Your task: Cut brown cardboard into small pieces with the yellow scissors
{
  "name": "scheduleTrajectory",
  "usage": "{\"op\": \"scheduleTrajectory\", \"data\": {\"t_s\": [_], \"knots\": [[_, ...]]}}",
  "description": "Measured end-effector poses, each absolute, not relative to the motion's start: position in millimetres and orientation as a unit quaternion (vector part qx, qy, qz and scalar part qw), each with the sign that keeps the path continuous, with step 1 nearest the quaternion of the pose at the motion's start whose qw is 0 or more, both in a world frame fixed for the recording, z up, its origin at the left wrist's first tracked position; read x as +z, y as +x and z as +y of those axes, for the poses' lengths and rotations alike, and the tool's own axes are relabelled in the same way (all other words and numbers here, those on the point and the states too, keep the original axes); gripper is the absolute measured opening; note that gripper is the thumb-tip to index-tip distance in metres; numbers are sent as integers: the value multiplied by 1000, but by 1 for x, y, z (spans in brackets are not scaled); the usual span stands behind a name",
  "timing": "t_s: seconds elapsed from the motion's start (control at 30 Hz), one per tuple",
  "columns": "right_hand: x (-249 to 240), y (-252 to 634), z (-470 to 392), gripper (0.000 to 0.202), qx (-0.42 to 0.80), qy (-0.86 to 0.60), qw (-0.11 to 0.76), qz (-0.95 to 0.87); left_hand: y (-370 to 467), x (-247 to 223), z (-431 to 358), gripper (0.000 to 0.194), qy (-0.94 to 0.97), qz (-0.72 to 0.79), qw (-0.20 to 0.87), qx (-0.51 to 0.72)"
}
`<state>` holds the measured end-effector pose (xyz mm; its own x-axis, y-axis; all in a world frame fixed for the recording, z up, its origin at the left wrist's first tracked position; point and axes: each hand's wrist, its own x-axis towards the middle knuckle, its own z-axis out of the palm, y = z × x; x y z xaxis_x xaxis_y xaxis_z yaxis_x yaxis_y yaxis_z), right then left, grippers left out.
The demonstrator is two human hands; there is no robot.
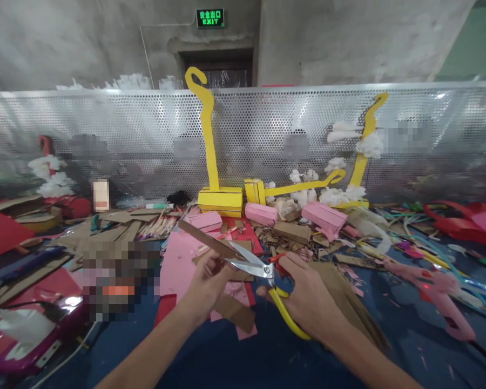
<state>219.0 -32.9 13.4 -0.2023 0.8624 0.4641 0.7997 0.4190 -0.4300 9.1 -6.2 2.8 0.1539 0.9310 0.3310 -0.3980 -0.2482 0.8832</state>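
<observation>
Concrete wall [328, 46], perforated metal screen [249, 121]; blue table [267, 362] strewn with cardboard scraps [293, 233]. Left hand [206, 278]: grip closed on brown cardboard strip [204, 237], above pink paper [178, 265]. Right hand [310, 286] holds scissors [267, 269], blades parted at the strip.

The strip [200, 235], brown, flat and narrow, is held up aslant, its lower end set between the blades [251, 268] of the scissors [267, 270]. These, silver-bladed and yellow-handled, are held open, tips pointed leftward.
</observation>
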Motion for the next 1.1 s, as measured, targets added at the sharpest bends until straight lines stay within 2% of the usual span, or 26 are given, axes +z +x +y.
{"op": "scheduleTrajectory", "data": {"t_s": [0.3, 0.5, 1.1], "knots": [[12, 223, -33, 19, -6, -541, 311, -782, 9, -1, -6, 19, 522, 258, 547, 601], [10, 226, -31, 23, -29, -537, 318, -781, 11, -5, -5, 17, 528, 241, 552, 599], [4, 226, -27, 18, -42, -545, 300, -782, 16, 0, -8, 22, 516, 252, 544, 611]]}}
